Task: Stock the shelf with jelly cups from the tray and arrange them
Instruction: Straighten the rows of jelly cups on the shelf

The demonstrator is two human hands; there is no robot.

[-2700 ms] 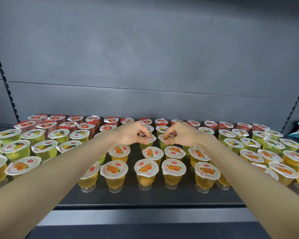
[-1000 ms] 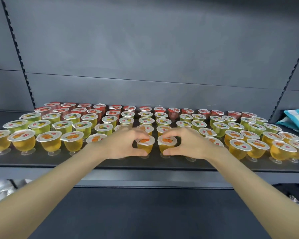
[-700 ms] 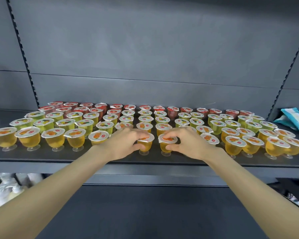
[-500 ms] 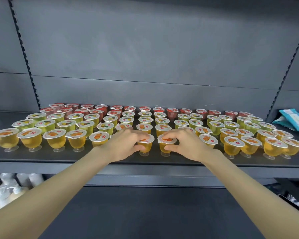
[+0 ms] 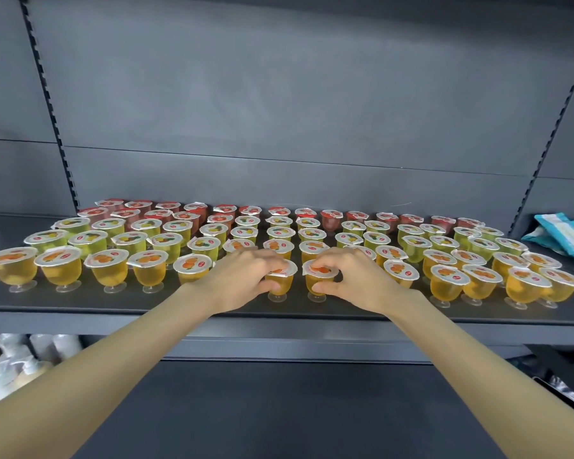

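A dark shelf (image 5: 80, 304) carries several rows of jelly cups: orange ones in front, green ones behind, red ones at the back. My left hand (image 5: 242, 281) grips an orange jelly cup (image 5: 280, 282) standing in the middle of the front row, thumb on its bowl and fingers over its lid. My right hand (image 5: 352, 281) grips the neighbouring orange cup (image 5: 317, 276) in the same way. Both cups stand upright on the shelf, close together. No tray is in view.
Blue and white packets (image 5: 564, 235) lie at the shelf's right end. The grey back panel (image 5: 279, 111) rises behind the cups between slotted uprights. Pale packaged goods (image 5: 10, 362) sit on a lower level at the left. A lower shelf (image 5: 279, 409) spreads below my arms.
Earlier my hands pinched cups deeper in the rows. They have since come to two front-row orange cups, the view has pulled back, and the hands have hardly moved over the last second.
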